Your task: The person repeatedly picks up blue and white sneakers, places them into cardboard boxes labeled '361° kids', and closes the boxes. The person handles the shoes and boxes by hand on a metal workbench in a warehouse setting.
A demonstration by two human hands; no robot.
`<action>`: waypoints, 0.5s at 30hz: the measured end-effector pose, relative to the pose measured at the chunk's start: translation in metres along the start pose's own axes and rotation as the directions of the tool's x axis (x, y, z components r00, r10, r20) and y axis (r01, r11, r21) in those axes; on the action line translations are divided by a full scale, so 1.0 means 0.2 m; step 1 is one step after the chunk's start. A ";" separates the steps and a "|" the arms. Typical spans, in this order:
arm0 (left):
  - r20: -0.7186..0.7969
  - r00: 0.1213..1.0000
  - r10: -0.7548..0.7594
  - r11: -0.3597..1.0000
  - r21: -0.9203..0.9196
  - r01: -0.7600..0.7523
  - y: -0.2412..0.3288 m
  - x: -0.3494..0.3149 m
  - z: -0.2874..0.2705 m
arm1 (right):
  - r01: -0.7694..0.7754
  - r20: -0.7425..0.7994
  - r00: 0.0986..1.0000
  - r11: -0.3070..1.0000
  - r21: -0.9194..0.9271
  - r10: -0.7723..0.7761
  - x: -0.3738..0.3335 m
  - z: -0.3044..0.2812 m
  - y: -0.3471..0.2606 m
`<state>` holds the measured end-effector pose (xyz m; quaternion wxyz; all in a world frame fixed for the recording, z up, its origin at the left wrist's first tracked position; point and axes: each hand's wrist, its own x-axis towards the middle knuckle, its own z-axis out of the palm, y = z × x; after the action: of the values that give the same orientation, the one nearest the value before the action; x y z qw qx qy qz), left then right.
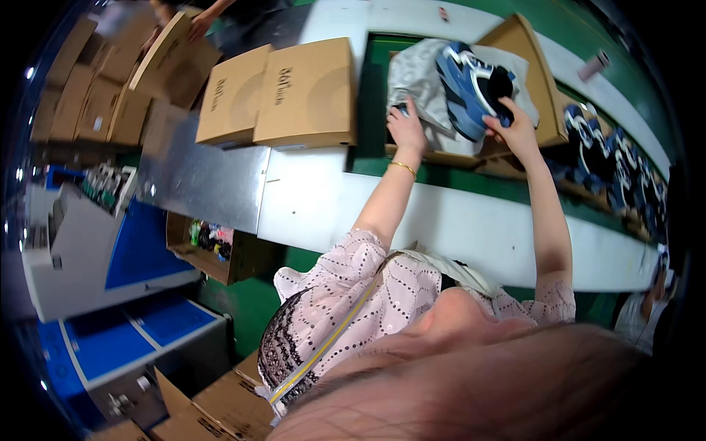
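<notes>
Shoe point(465, 92) | just left of right grip point(516, 131), which pinches it | left grip point(407, 134) at paper point(421, 73); cannot tell closure

Pretty slick blue sneaker point(457, 92) in the upper right of the frame, white trim, black-lined opening toward the right. It's over pale, crinkly patterned wrapping paper point(418, 66), can't tell if it's actually resting there. Paper's spread across an open brown cardboard box point(546, 95), lid up on the right.
</notes>
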<state>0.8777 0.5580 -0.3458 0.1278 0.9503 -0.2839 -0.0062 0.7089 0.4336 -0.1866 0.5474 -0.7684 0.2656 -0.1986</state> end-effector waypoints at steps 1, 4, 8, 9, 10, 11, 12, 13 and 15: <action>0.015 0.998 -0.066 0.998 0.021 0.066 0.03 0.01 0.04 | -0.012 -0.002 1.000 0.989 0.146 0.013 -0.03 -0.03 0.00; 0.101 0.967 -0.234 0.924 -0.284 0.254 0.10 0.02 -0.03 | 0.050 -0.089 0.996 0.882 0.469 -0.009 -0.14 -0.08 0.01; 0.260 0.948 -0.181 0.952 -0.195 0.235 0.12 0.08 0.01 | 0.075 -0.154 0.987 0.734 0.675 0.041 -0.18 -0.11 0.05; 0.293 0.946 -0.140 0.968 -0.158 0.192 0.13 0.09 0.01 | 0.067 -0.169 0.983 0.708 0.703 0.074 -0.19 -0.13 0.05; 0.322 0.937 -0.133 0.969 -0.157 0.192 0.12 0.09 0.00 | 0.061 -0.180 0.978 0.680 0.731 0.106 -0.20 -0.14 0.04; 0.348 0.930 -0.119 0.971 -0.156 0.182 0.12 0.10 -0.01 | 0.065 -0.199 0.971 0.651 0.757 0.135 -0.20 -0.14 0.04; 0.337 0.938 -0.081 0.975 -0.169 0.144 0.12 0.12 -0.07 | 0.116 -0.274 0.949 0.635 0.764 0.156 -0.19 -0.13 0.03; 0.317 0.945 -0.083 0.957 -0.239 0.164 0.12 0.13 -0.11 | 0.153 -0.308 0.940 0.627 0.764 0.146 -0.19 -0.15 0.02; 0.206 0.976 0.074 0.786 -0.615 0.070 0.02 0.19 -0.21 | 0.198 -0.349 0.926 0.601 0.774 0.144 -0.18 -0.15 0.03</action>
<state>0.9119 0.5440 -0.3024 0.3997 0.8489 -0.2797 -0.2034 0.6615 0.4335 -0.1823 0.7674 -0.3933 0.2367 -0.4477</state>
